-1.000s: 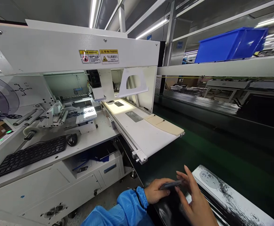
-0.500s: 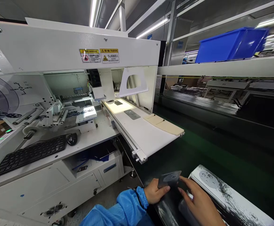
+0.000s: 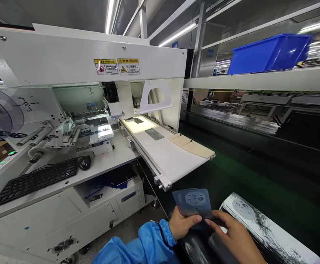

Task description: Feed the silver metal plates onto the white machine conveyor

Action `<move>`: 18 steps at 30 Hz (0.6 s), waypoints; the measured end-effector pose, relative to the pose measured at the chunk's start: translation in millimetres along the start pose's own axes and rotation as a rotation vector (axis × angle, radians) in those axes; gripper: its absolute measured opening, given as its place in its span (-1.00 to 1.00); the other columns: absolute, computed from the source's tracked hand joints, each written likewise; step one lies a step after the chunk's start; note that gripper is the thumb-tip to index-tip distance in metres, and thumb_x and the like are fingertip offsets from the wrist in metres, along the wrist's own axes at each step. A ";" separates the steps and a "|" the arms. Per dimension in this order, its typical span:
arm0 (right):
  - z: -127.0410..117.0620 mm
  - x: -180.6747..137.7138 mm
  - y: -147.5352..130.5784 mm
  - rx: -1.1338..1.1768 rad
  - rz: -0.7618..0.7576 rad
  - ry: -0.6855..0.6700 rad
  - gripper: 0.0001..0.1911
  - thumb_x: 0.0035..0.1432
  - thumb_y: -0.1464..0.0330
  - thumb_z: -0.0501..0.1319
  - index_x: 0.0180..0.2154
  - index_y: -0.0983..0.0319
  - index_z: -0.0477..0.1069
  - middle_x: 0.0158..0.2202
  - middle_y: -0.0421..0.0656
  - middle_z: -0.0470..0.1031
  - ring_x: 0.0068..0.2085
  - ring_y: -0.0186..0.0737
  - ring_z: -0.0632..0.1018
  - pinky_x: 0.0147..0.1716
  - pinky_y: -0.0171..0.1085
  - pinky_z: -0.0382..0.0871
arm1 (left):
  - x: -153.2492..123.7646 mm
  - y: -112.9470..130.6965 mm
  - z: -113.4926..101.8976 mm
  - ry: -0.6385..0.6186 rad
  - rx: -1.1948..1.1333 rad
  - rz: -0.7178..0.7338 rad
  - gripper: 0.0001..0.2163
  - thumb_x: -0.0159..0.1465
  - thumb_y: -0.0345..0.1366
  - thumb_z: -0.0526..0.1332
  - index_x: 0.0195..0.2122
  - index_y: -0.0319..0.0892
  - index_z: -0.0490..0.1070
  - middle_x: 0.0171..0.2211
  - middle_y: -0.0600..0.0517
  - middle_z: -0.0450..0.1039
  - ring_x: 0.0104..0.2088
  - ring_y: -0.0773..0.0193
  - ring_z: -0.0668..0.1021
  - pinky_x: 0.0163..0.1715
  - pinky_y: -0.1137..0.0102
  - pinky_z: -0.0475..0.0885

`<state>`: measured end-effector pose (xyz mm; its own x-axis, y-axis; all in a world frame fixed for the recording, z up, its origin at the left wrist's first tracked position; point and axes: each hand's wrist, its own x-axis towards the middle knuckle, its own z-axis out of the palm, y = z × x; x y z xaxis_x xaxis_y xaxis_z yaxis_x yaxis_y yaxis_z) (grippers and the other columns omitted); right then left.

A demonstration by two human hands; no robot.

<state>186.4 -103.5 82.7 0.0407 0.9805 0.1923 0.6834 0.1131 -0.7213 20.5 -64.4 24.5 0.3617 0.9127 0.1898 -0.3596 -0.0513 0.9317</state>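
My left hand (image 3: 182, 224) is closed on the lower left of a thin grey phone back panel (image 3: 193, 208), thumb in front. A cluster of camera holes shows near the panel's top; a second edge peeks out behind it, so there may be more than one panel. My right hand (image 3: 235, 233) pinches the panel's lower right corner between thumb and fingertips. Just right of that hand lies a stack of phone back panels (image 3: 272, 227), the top one black and white. Dark, glossy rounded things (image 3: 222, 247) sit below my hands, their kind unclear.
A white conveyor belt (image 3: 173, 161) juts from the white machine (image 3: 74, 55), carrying a grey panel (image 3: 153, 134) and another panel under the light. A beige guide (image 3: 191, 145) lines its right side. A keyboard (image 3: 36, 179) and mouse (image 3: 84, 162) lie left; a blue bin (image 3: 267, 55) stands on the shelf.
The panel in my hands has tilted upright, so its face and camera holes now show fully. My right fingertips have come down onto its lower right corner.
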 end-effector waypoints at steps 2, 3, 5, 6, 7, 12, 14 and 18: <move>-5.9 -0.4 -8.1 0.047 0.027 -0.004 -0.67 -0.01 0.03 0.19 -0.42 0.11 0.55 -0.38 -0.11 0.63 -0.35 -0.06 0.62 -0.36 -0.18 0.52 | 0.5 2.8 4.5 0.022 -0.041 0.006 -0.46 0.01 0.04 0.39 -0.11 -0.27 0.53 -0.12 -0.18 0.58 -0.09 0.02 0.58 0.05 0.08 0.41; -8.4 -0.7 -11.1 0.069 0.044 -0.003 -0.67 -0.02 0.02 0.19 -0.43 0.10 0.55 -0.40 -0.12 0.63 -0.37 -0.07 0.62 -0.39 -0.20 0.52 | 1.1 3.0 6.4 0.022 -0.066 0.012 -0.46 0.01 0.03 0.39 -0.09 -0.27 0.52 -0.11 -0.18 0.57 -0.08 0.02 0.57 0.06 0.07 0.40; -11.6 -1.3 -14.4 0.104 0.079 -0.013 -0.65 -0.04 -0.01 0.20 -0.45 0.10 0.55 -0.42 -0.14 0.63 -0.40 -0.09 0.61 -0.44 -0.23 0.51 | 2.3 1.8 9.5 0.016 -0.122 0.034 -0.43 0.02 0.03 0.39 -0.04 -0.27 0.48 -0.07 -0.18 0.55 -0.05 0.00 0.55 0.08 0.07 0.38; -12.4 -1.5 -14.6 0.116 0.097 -0.025 -0.64 -0.04 -0.02 0.21 -0.45 0.10 0.55 -0.44 -0.14 0.62 -0.42 -0.10 0.61 -0.46 -0.24 0.50 | 2.8 1.0 10.6 0.008 -0.147 0.049 -0.41 0.03 0.04 0.38 -0.01 -0.27 0.46 -0.05 -0.18 0.54 -0.02 -0.01 0.54 0.09 0.06 0.37; -12.7 -1.6 -13.8 0.125 0.115 -0.038 -0.63 -0.04 -0.04 0.21 -0.46 0.10 0.54 -0.47 -0.15 0.61 -0.45 -0.11 0.60 -0.48 -0.25 0.49 | 2.8 0.4 11.3 0.001 -0.165 0.062 -0.39 0.04 0.06 0.36 0.01 -0.26 0.45 -0.04 -0.18 0.54 0.00 -0.02 0.53 0.11 0.06 0.35; -18.6 0.5 -3.9 0.168 0.160 -0.033 -0.61 -0.08 -0.06 0.23 -0.54 0.11 0.50 -0.65 -0.20 0.49 -0.58 -0.18 0.51 -0.60 -0.29 0.41 | -3.0 5.2 7.7 0.047 -0.008 0.040 -0.30 0.09 0.26 0.18 0.00 -0.29 0.46 0.00 -0.22 0.51 0.06 -0.06 0.49 0.16 0.07 0.31; -28.0 1.5 -2.6 0.247 0.177 0.008 -0.63 -0.14 -0.05 0.29 -0.52 0.12 0.52 -0.62 -0.19 0.51 -0.58 -0.18 0.52 -0.61 -0.29 0.41 | -6.3 6.3 3.4 0.120 0.076 -0.011 -0.27 0.09 0.30 0.12 -0.04 -0.29 0.47 0.02 -0.24 0.50 0.07 -0.07 0.49 0.17 0.06 0.30; -52.7 3.1 -11.4 0.490 0.330 0.174 -0.58 -0.38 0.00 0.41 -0.51 0.15 0.53 -0.56 -0.16 0.55 -0.62 -0.18 0.50 -0.63 -0.24 0.45 | -6.4 -9.2 -6.6 0.070 -0.046 -0.163 -0.28 0.07 0.30 0.15 -0.06 -0.30 0.47 -0.06 -0.24 0.54 0.05 -0.08 0.51 0.18 -0.02 0.28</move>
<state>217.1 -110.3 126.5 0.3396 0.9404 -0.0168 0.2021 -0.0904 -0.9752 15.8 -67.1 12.6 0.3585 0.9334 0.0140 -0.3409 0.1169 0.9328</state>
